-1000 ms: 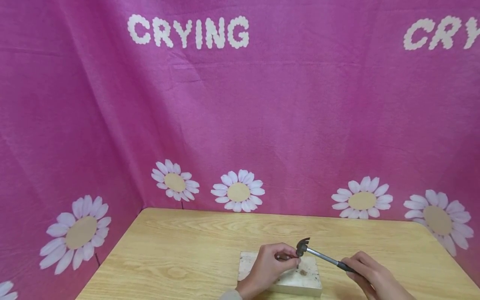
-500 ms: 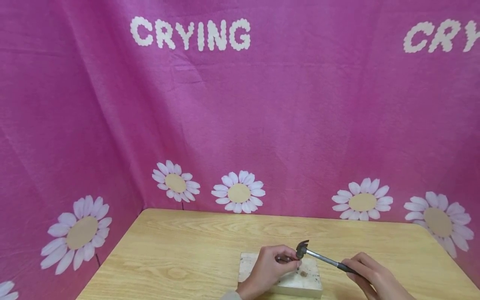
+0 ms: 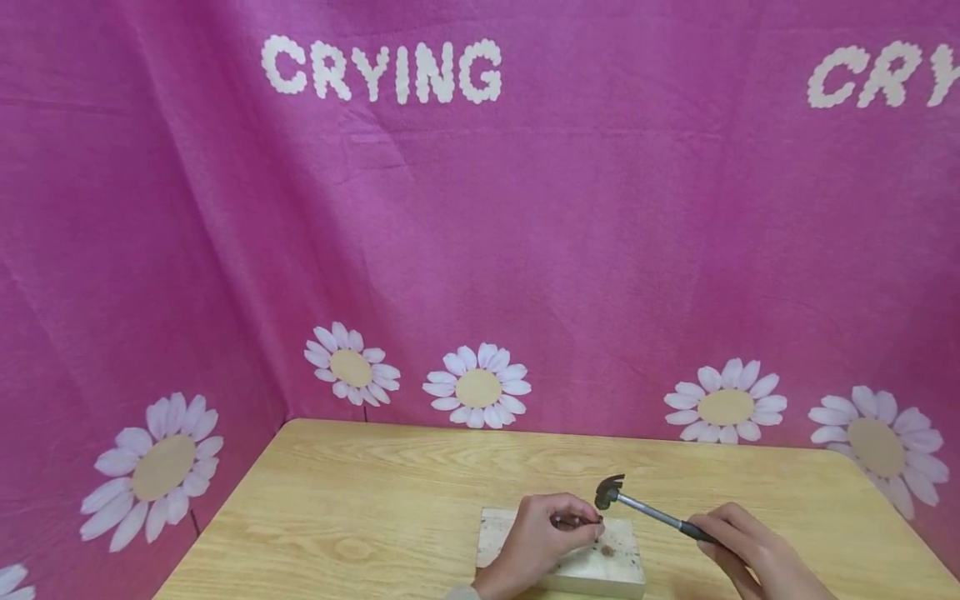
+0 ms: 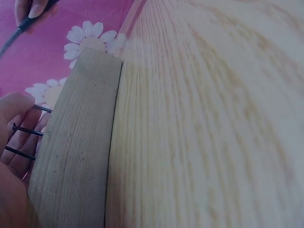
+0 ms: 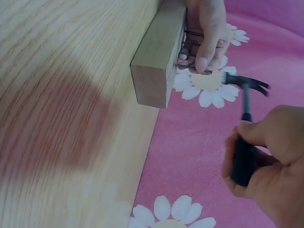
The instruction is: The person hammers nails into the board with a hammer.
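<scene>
My left hand [image 3: 536,533] is over a pale wooden block [image 3: 624,560], thumb and fingertips pinching an upright nail [image 4: 42,109] near the block's right part. Two more nails stand in the block, one of them a dark nail [image 4: 28,130] beneath the hand's arch. My right hand [image 3: 753,546] grips the dark handle of a small claw hammer [image 3: 651,510] with a silvery shaft. The hammer's head hangs just above the pinched nail, claw pointing up and away. In the right wrist view a small gap shows between the hammer face and the nail's head.
The block lies on a light wood-grain table [image 3: 360,500], near its front. A pink cloth [image 3: 585,233] with daisies and white lettering hangs behind the table and along its left side. A dark knot [image 3: 607,551] marks the block's top.
The hammer's head has lifted slightly up and to the right, off the nail's top. My left hand keeps its pinch in the same place. The head view has tilted very slightly.
</scene>
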Tool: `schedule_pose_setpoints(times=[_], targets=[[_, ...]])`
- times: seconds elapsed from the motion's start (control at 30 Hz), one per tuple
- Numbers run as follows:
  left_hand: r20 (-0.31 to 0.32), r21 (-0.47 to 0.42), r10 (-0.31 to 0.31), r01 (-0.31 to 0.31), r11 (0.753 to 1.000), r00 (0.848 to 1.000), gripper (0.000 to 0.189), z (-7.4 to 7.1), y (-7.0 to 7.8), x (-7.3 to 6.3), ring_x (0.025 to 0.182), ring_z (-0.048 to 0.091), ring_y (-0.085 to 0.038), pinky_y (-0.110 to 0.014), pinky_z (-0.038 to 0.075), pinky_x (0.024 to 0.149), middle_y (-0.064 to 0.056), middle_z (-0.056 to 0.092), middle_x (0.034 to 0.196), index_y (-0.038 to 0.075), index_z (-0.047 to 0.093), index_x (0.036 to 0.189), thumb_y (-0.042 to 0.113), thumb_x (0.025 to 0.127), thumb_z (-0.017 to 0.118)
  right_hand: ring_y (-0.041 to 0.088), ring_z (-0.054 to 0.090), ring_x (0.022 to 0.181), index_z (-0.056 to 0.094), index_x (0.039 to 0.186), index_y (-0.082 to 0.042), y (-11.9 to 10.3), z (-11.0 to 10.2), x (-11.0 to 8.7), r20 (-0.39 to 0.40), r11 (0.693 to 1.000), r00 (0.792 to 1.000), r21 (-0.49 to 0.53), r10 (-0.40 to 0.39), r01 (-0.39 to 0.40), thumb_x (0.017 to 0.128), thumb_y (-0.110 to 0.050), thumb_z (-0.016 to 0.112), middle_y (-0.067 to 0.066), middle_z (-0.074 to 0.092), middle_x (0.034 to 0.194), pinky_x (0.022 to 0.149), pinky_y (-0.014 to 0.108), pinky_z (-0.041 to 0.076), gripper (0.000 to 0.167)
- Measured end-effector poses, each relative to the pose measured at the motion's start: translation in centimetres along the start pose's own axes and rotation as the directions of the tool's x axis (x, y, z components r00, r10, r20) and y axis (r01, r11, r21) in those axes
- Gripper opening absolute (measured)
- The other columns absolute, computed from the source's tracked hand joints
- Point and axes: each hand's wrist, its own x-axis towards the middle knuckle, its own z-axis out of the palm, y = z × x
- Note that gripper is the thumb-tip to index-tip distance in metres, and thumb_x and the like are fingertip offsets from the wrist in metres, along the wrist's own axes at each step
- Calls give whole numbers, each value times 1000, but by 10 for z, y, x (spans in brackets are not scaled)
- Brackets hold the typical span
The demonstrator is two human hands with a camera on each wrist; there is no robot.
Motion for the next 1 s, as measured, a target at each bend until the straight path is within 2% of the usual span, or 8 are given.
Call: schedule_pose_setpoints(times=[0.13,0.27,0.37,0.5,0.7,0.8,0.9,1.0], targets=[[1,3,12,-12,1000,1000,10,1,-1,0,80,68,5,-23,62,75,-7,81,94,1,79,99,8,91,80,-5,50,77,74,104,-4,-1,-2,0,-10,1000,1000,-9,16,-16,104,-44,45,-9,59,93,64,3,41,50],[-2,5,-6,6,1000,1000,9,1,-1,1,79,67,5,-21,61,74,-5,81,93,3,79,97,8,90,81,-7,48,76,74,102,-1,1,-1,-3,69,1000,997,11,28,-29,102,-26,63,-10,58,93,62,4,39,27],[2,2,-19,19,1000,1000,9,1,0,2,79,67,5,-21,61,74,-5,81,93,3,79,97,8,90,82,-6,49,77,74,103,-1,4,-2,-4,79,999,997,38,6,-9,98,-16,70,-10,58,94,62,5,39,17],[8,1,-21,21,1000,1000,10,2,2,2,80,68,5,-21,61,75,-5,81,94,3,80,98,9,91,81,-6,50,78,73,106,-3,9,-7,-2,56,998,998,50,-27,25,100,-14,69,-10,59,96,62,6,40,13],[28,20,-44,43,999,999,9,0,6,2,79,67,5,-20,60,76,-5,81,94,5,80,99,9,90,81,-6,51,79,74,106,-3,14,-9,-3,88,997,996,80,-15,8,86,6,80,-9,62,95,62,7,40,23],[38,50,-34,32,998,999,9,-1,7,4,80,67,6,-19,59,77,-5,81,94,6,80,99,8,90,81,-6,51,79,73,104,0,16,-9,-4,105,996,994,86,16,-25,82,7,81,-10,64,93,62,8,40,25],[41,66,-19,16,998,999,8,-2,7,5,80,66,6,-19,59,77,-3,81,94,6,80,98,6,90,80,-9,48,79,72,105,5,18,-11,-7,169,988,981,107,93,-112,84,7,80,-11,64,91,58,13,43,22],[45,73,-1,-2,997,999,9,-3,8,5,82,67,6,-20,59,77,0,81,96,6,80,101,7,92,79,-10,48,80,70,109,10,20,-15,-10,280,952,933,139,225,-272,90,6,74,-8,65,91,56,18,50,19]])
